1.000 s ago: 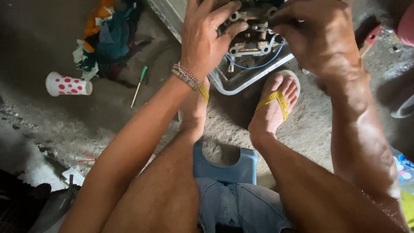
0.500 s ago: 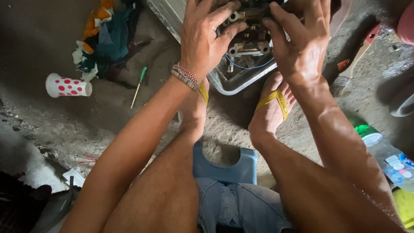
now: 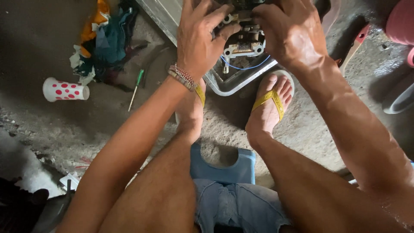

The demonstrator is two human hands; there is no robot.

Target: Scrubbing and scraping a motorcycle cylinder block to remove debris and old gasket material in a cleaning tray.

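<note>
Two hands, one cup, one screwdriver

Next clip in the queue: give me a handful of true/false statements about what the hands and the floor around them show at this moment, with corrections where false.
1. Both hands grip the same metal mechanical part. True: the left hand and right hand clasp the metal part from either side.
2. The polka-dot cup stands upright. False: the polka-dot cup lies on its side on the concrete floor.
3. A green-handled screwdriver lies on the floor, away from both hands. True.
4. The beaded bracelet is on the right wrist. False: the beaded bracelet is on the left wrist.
5. The person is barefoot. False: yellow-strapped flip-flops are on the feet.
</note>
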